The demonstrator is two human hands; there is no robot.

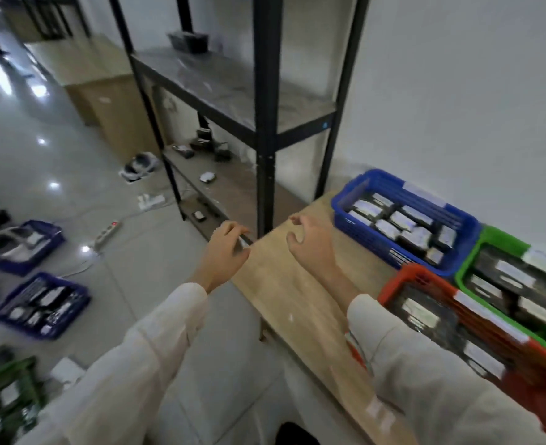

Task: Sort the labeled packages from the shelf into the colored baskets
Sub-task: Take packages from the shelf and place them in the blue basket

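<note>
three slotted plastic tubs: blue basket (377,244), green basket (498,239), red basket (421,275), on pale wooden tabletop (297,303); right hand (310,244) loosely curled, empty; left hand (223,252) grip unclear.

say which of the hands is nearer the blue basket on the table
Right. The right hand hovers over the table beside the blue basket; the left hand is farther left, past the table's edge.

No legible text: white labels (408,216) on packages (438,239) and baskets (369,244) all too blurred.
</note>
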